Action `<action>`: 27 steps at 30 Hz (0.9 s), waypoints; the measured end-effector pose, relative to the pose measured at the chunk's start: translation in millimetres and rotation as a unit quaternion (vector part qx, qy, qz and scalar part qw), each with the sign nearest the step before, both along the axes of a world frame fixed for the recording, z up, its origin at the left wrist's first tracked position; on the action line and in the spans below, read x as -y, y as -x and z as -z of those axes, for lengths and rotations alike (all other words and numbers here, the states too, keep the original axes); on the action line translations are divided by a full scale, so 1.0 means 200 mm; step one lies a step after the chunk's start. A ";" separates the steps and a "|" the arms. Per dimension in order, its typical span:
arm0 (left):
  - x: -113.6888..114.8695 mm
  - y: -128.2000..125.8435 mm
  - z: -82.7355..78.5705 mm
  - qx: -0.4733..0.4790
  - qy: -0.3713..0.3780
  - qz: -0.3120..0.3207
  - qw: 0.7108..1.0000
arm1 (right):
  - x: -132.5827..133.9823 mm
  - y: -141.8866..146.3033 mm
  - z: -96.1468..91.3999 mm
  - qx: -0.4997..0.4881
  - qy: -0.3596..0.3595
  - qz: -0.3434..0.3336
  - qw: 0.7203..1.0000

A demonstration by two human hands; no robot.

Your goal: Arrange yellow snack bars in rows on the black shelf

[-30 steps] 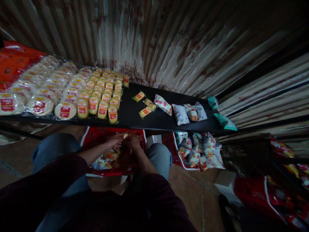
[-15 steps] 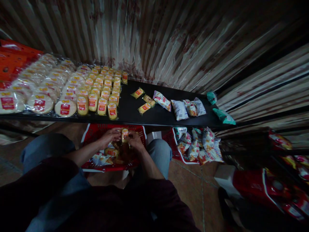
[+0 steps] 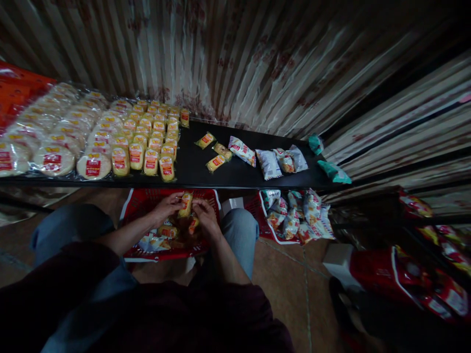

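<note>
My left hand (image 3: 168, 207) and my right hand (image 3: 206, 214) are over a red basket (image 3: 128, 211). Between them is a small yellow packaged cake (image 3: 185, 206) with an orange label, held upright. The left fingers close on its left side; the right fingertips pinch at its upper right edge. Below, inside the basket, lie more packaged cakes (image 3: 168, 231) and some pale snack packets (image 3: 152, 243). On the black shelf (image 3: 187, 174) in front, similar yellow cakes (image 3: 150, 162) stand in rows, and a few loose ones (image 3: 215, 163) lie to their right.
Round white packaged cakes (image 3: 54, 159) fill the shelf's left part, beside an orange box (image 3: 22, 93). White snack bags (image 3: 268, 163) and green bags (image 3: 334, 171) lie on its right. A second red basket (image 3: 263, 220) holds several bags. A pleated curtain (image 3: 221, 63) hangs behind.
The packaged cake between my hands has risen slightly and tilted, showing more of its length. My right hand has shifted a little. The whole view has drifted slightly.
</note>
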State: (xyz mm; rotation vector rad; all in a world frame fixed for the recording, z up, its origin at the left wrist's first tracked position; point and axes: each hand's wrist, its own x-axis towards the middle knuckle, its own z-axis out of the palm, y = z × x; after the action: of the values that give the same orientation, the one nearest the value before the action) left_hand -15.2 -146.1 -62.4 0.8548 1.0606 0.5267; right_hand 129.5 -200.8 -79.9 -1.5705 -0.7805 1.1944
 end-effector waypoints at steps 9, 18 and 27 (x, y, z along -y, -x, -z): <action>0.00 0.01 0.00 0.021 0.014 -0.027 0.999 | -0.02 0.00 0.04 -0.007 0.014 0.016 1.000; 0.00 0.02 0.00 0.056 0.023 -0.032 0.998 | -0.04 0.00 0.08 -0.009 0.035 0.022 0.999; 0.00 0.04 0.01 0.055 0.017 -0.037 0.998 | -0.03 0.01 0.07 -0.018 0.041 0.010 0.999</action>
State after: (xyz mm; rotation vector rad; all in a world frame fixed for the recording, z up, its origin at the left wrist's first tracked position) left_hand -22.5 -146.3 -64.4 0.7506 1.0003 0.6088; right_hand 126.7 -195.0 -93.8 -1.6151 -0.6986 1.2510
